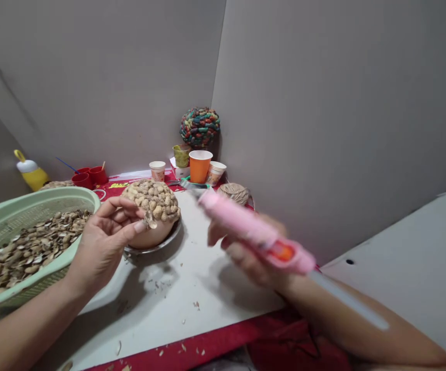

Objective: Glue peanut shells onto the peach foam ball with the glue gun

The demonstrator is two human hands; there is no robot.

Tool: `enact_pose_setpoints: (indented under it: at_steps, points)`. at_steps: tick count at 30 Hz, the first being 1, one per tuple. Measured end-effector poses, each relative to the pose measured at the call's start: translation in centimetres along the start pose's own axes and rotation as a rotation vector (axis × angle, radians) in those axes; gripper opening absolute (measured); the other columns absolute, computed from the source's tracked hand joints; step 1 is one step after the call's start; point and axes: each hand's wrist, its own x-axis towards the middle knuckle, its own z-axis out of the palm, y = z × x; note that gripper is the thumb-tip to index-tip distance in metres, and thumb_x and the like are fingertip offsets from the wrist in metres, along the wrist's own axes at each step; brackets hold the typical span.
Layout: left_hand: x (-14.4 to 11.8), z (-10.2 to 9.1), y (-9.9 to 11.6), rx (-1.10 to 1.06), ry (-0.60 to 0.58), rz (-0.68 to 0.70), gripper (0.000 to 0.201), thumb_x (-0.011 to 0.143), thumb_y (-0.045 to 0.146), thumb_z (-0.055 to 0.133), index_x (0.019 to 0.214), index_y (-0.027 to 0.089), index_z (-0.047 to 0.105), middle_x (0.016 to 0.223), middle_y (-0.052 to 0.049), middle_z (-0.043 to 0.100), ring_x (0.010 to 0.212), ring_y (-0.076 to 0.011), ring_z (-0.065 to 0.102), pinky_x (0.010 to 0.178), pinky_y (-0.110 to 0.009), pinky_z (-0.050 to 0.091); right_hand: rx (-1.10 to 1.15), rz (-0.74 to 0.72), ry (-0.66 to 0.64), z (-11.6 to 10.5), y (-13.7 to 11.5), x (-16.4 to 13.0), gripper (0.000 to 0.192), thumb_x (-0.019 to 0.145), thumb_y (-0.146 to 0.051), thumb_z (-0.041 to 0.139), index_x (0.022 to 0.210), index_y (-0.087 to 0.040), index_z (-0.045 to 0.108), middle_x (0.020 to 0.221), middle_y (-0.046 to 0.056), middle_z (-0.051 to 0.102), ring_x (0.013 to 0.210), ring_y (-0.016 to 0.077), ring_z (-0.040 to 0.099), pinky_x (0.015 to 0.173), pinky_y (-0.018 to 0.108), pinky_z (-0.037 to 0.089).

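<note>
My left hand [104, 242] pinches a small pistachio shell [151, 224] between thumb and fingers, right against a round ball half covered with glued shells [153, 201]. The ball rests in a shallow metal dish [168, 242]. My right hand [246, 255] grips a pink glue gun [253, 232], blurred, its nozzle pointing left and up toward the ball, a glue stick jutting out behind it. A green plastic basket [52, 198] full of loose shells stands at the left.
At the back stand an orange cup [200, 166], small paper cups [157, 170], red cups [89, 176], a yellow bottle [31, 172], a twine ball [235, 192] and a colourful shell-covered ball [200, 126]. Grey walls close in behind and right. Shell crumbs dot the white board [176, 304].
</note>
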Motion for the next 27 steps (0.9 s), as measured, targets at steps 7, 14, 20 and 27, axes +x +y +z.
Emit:
enact_pose_setpoints:
  at_steps: [7,14,20,27]
  points:
    - [-0.2,0.0,-0.1,0.063,0.018,0.045,0.032,0.064,0.019,0.095,0.087,0.022,0.073,0.086,0.002,0.074,0.078,-0.0087,0.069,0.072,-0.013,0.056,-0.022,-0.32,0.013,2.9,0.8,-1.0,0.032,0.106,-0.047,0.053,0.093,-0.018,0.058,0.074,0.006,0.066,0.066,0.0157,0.066,0.056,0.025,0.052]
    - [-0.2,-0.2,-0.6,0.112,-0.01,0.061,0.03,0.067,0.021,0.095,0.089,0.026,0.075,0.088,0.003,0.076,0.077,-0.008,0.07,0.071,-0.011,0.057,-0.02,-0.388,0.016,4.6,2.2,-1.6,0.033,0.103,-0.049,0.056,0.088,-0.019,0.056,0.067,0.004,0.063,0.06,0.0148,0.062,0.053,0.024,0.049]
    - [-0.6,-0.4,-0.5,0.16,-0.027,0.116,0.028,0.069,0.024,0.094,0.091,0.027,0.075,0.09,0.003,0.076,0.078,-0.0082,0.071,0.073,-0.011,0.058,0.058,-0.323,0.023,4.9,2.2,-2.4,0.035,0.105,-0.046,0.053,0.084,-0.018,0.057,0.069,0.004,0.062,0.063,0.0156,0.061,0.056,0.026,0.049]
    - [-0.3,-0.4,-0.3,0.148,-0.004,0.133,0.027,0.072,0.018,0.091,0.091,0.024,0.073,0.089,0.003,0.076,0.082,-0.0072,0.07,0.077,-0.01,0.054,0.651,0.473,0.118,5.7,0.9,-1.6,0.049,0.099,-0.062,0.057,0.076,-0.018,0.06,0.065,0.001,0.059,0.052,0.0115,0.055,0.042,0.021,0.041]
